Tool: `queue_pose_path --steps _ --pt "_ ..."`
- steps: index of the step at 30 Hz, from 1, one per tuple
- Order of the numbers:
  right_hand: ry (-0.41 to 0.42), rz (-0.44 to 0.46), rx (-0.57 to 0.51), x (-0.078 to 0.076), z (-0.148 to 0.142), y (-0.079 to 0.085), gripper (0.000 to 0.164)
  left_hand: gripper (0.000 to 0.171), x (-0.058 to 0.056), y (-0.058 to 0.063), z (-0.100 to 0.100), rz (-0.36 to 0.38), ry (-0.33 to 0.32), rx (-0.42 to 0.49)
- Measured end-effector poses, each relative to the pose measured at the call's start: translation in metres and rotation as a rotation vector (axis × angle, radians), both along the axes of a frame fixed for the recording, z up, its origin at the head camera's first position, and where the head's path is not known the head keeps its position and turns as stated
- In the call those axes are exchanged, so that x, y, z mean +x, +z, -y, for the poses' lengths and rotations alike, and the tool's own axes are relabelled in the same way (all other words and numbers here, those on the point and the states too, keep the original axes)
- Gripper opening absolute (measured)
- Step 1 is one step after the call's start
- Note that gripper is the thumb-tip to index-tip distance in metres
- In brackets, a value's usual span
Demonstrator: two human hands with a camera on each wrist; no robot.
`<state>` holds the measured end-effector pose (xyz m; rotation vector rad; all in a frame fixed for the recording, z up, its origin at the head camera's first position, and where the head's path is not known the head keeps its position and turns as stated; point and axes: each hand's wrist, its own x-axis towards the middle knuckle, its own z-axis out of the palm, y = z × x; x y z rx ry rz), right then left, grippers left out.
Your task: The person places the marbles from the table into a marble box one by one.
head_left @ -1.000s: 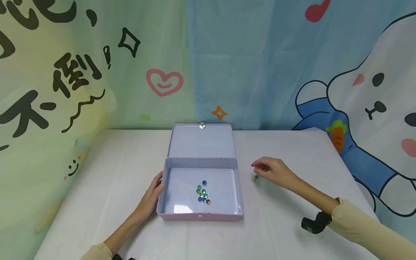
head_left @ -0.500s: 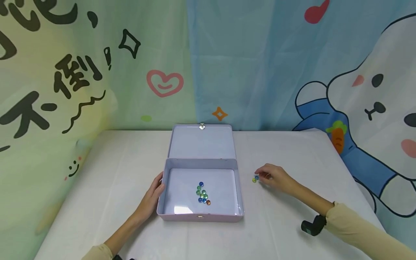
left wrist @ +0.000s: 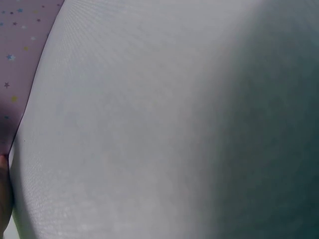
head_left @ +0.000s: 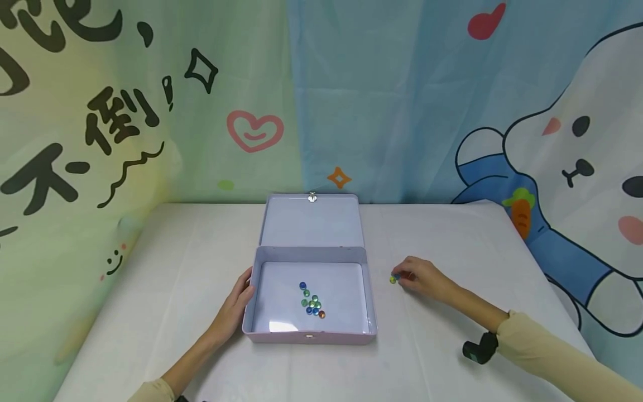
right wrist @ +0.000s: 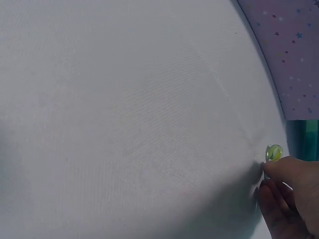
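A pale purple tin box (head_left: 309, 337) stands with its lid (head_left: 311, 220) laid back, and several glass marbles (head_left: 311, 304) in blue, green and amber lie inside. My left hand (head_left: 233, 304) rests against the box's left wall, fingers fairly straight; in the left wrist view only a bit of it (left wrist: 5, 194) shows. Right of the box, my right hand (head_left: 422, 277) pinches a blue marble (head_left: 396, 276), largely hidden by the fingers. A yellow-green marble (head_left: 393, 280) sits right beside those fingertips on the white cloth; the right wrist view shows this yellow-green marble (right wrist: 274, 152) just past the thumb.
The table has a white cloth (head_left: 201, 245) over it. Behind hangs a printed curtain (head_left: 382, 100) with a cartoon rabbit. A black wrist camera (head_left: 479, 349) sits at the right sleeve. The box's starred outer side (right wrist: 294, 55) shows in the right wrist view.
My right hand has come down onto the blue marble and closed its fingertips on it. Inside the box, a blue marble has rolled left and a few green ones have shifted. My left hand stays put.
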<state>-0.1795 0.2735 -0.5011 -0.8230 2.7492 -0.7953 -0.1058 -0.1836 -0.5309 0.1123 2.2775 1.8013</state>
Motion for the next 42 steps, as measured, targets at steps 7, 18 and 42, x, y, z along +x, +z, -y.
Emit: queue_pose_path --steps 7,18,42 --pt "-0.031 -0.001 0.049 0.000 0.002 -0.001 0.018 0.052 0.000 0.000 0.000 -0.003 0.002 0.003" --pt "-0.021 0.001 0.046 0.001 -0.001 0.005 0.017 0.053 0.001 0.000 0.002 -0.005 0.001 -0.022" --pt "-0.072 -0.041 -0.019 0.003 -0.007 0.010 0.017 0.052 0.000 0.001 0.000 0.004 0.006 -0.030"
